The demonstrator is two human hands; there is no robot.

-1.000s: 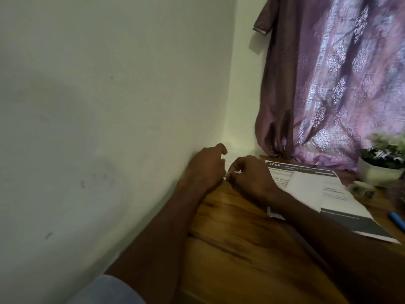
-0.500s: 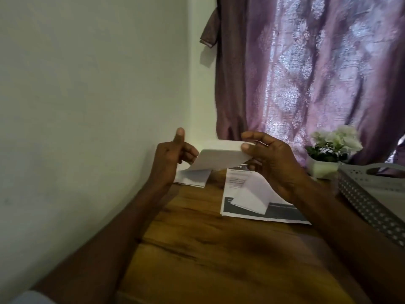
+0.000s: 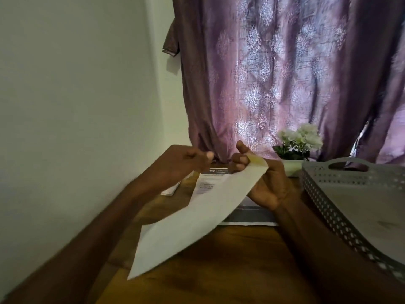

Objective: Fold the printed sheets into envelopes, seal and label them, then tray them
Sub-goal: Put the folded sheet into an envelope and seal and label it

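Observation:
My right hand [image 3: 269, 185] pinches the upper end of a long white envelope [image 3: 192, 224], which slopes down towards the lower left above the table. A yellowish strip [image 3: 257, 160] shows at the pinched end. My left hand [image 3: 184, 161] is off the envelope, up and to its left, blurred, with its fingers curled. Whether it pinches anything small is unclear. A printed sheet [image 3: 211, 178] with a dark header lies flat on the wooden table [image 3: 230, 270], partly hidden behind the envelope. A grey perforated tray [image 3: 341, 189] stands at the right.
A small stack of white paper [image 3: 169, 190] lies by the wall at the left. A white pot of white flowers [image 3: 295, 145] stands behind the tray, in front of the purple curtain [image 3: 274, 73]. The pale wall [image 3: 76, 128] runs close along the table's left edge.
My left hand has let go of the envelope and moved up and away. The envelope has swung down and now hangs from my right hand alone. The view has shifted right.

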